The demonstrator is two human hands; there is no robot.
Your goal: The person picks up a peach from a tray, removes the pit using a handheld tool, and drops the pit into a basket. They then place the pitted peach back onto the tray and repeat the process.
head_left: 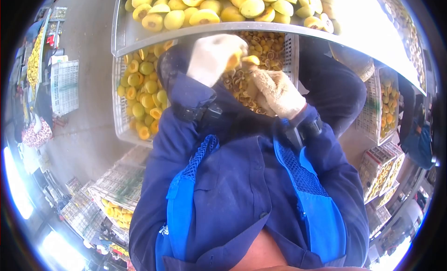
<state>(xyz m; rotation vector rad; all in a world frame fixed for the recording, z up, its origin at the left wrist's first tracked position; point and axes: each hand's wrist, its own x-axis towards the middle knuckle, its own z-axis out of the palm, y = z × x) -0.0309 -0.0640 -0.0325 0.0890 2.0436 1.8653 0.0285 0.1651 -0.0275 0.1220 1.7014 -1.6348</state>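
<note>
My left hand (212,59), in a pale glove and blurred, is closed around a yellow fruit piece (233,61). Close on its right, my right hand (279,91) wears a glove with brown-stained fingers, which are curled. A small orange-yellow piece (251,60) shows at its fingertips; whatever lies inside the fist is hidden. Both hands are over a crate (292,56) of small brown and orange pieces, between my knees. Above them in view, a metal-edged table (186,32) bears many yellow fruit halves (205,17), some showing brown centres.
To the left stands a white crate (118,117) of yellow fruit halves. Further crates of fruit stand at the right (372,108) and lower left (104,189). Far left are an empty-looking crate (65,87) and a person in a patterned garment (38,132).
</note>
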